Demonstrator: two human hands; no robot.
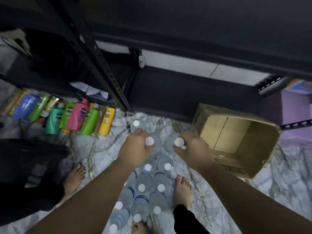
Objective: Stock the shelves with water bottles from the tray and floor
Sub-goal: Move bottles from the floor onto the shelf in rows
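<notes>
Several clear water bottles with white caps [152, 186] stand upright in a cluster on the marble floor between my bare feet. My left hand [135, 149] grips the neck of one bottle [156, 142] just under its cap. My right hand [192, 149] grips the neck of a second bottle [170, 142] beside it. Another bottle [137, 124] stands alone beyond them, close to the shelf post. The dark metal shelf [168, 88] runs across the view ahead, its low board bare.
An open cardboard box [236, 141] lies on its side at the right. A row of coloured shampoo bottles [67, 115] lies on the floor at the left beside the shelf post [108, 78]. Dark cloth [25, 174] fills the left edge.
</notes>
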